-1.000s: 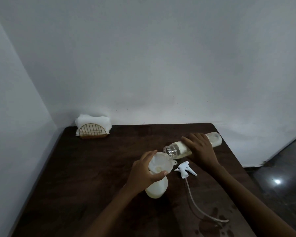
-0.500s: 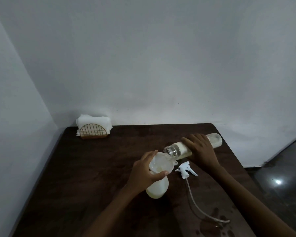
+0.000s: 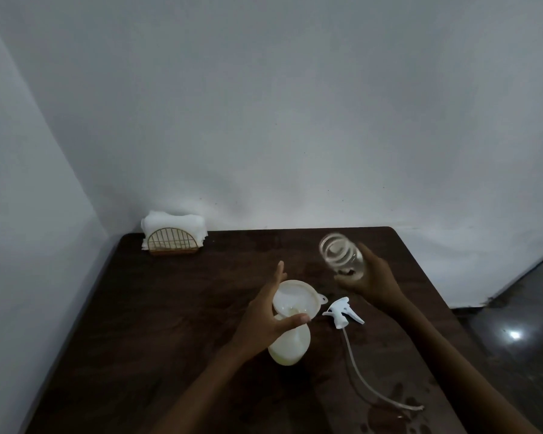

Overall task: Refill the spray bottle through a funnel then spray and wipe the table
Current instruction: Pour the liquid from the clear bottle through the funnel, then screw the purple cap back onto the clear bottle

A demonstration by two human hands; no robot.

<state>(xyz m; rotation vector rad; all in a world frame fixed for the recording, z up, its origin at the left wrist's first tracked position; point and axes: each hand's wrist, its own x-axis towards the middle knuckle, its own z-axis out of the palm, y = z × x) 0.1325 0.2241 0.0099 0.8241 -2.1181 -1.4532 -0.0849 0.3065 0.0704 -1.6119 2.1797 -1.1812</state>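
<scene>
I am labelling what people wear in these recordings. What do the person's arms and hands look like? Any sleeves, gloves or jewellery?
Left forearm and right forearm are bare; no sleeve is in view. The left hand and right hand wear no gloves. No watch, ring or bracelet shows, though the picture is dim.

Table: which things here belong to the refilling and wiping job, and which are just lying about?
Job: spray bottle, funnel, clear bottle, spray head with tube, napkins (probably for wiping).
Lying about: wire holder, wet patches.
</scene>
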